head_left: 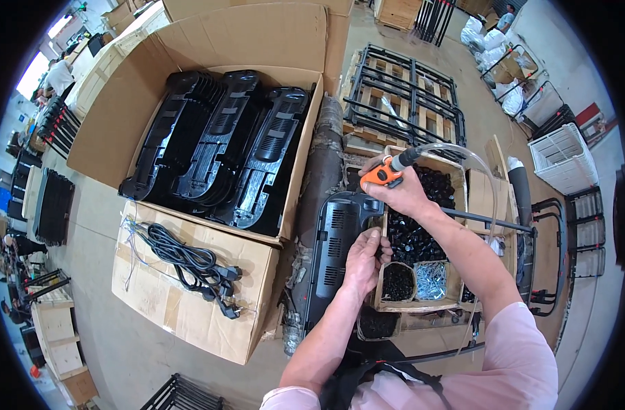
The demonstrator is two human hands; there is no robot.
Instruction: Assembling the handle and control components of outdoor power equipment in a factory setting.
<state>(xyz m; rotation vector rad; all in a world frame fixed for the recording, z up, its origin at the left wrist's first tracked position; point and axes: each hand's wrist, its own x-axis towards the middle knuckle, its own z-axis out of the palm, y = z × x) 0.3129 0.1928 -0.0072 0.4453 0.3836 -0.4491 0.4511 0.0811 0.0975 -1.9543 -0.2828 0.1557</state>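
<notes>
An orange air screwdriver (379,175) is gripped in my right hand (408,195), its dark rear end joined to a clear hose (463,148). Under and beside the tool lies a black plastic cover (334,236) with rows of slots. My left hand (366,258) is at the cover's right edge, thumb and fingers pinched together; what is between them is too small to make out. Right of that hand, a wooden parts box holds many black plastic parts (415,236), small black pieces (398,281) and silver screws (431,280).
At the left, a large open carton (306,164) holds stacked black covers (220,137). Coiled black power cables (182,256) lie on a cardboard box (158,301). Black metal frames (411,92) rest on a pallet ahead. A white crate (564,160) stands far right. Other people are in the background.
</notes>
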